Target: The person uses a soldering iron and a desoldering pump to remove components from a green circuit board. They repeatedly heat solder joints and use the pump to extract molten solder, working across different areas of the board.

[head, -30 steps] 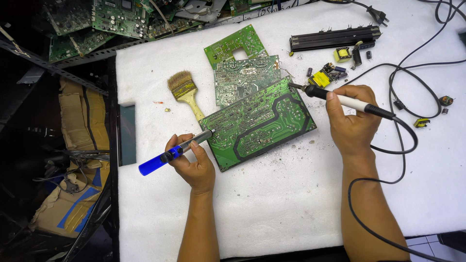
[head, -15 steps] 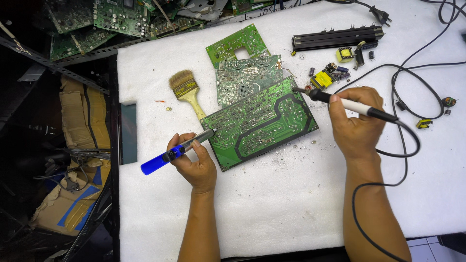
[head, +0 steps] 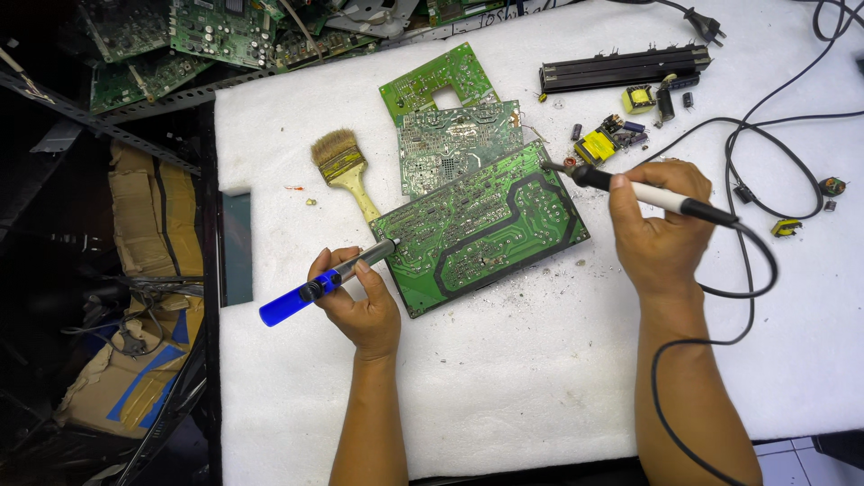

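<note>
A large green circuit board [head: 481, 225] lies solder side up on the white table cover [head: 504, 387]. My left hand [head: 355, 292] grips a blue-handled desoldering pump [head: 315, 285], whose metal tip rests at the board's left edge. My right hand [head: 657, 225] holds a soldering iron [head: 639, 192] with a white and black handle. The iron's tip touches the board's upper right corner. The iron's black cord [head: 720, 306] loops down past my right forearm.
Two smaller boards [head: 450, 117] lie behind the big one, with a paintbrush [head: 346, 171] to their left. A long black heat sink [head: 621, 67], yellow transformers [head: 598, 144] and loose parts lie at the back right. Scrap boards [head: 216, 31] are piled beyond the table's far left.
My right hand and the soldering iron have shifted slightly right along the board's upper right corner. The left hand and pump stay put.
</note>
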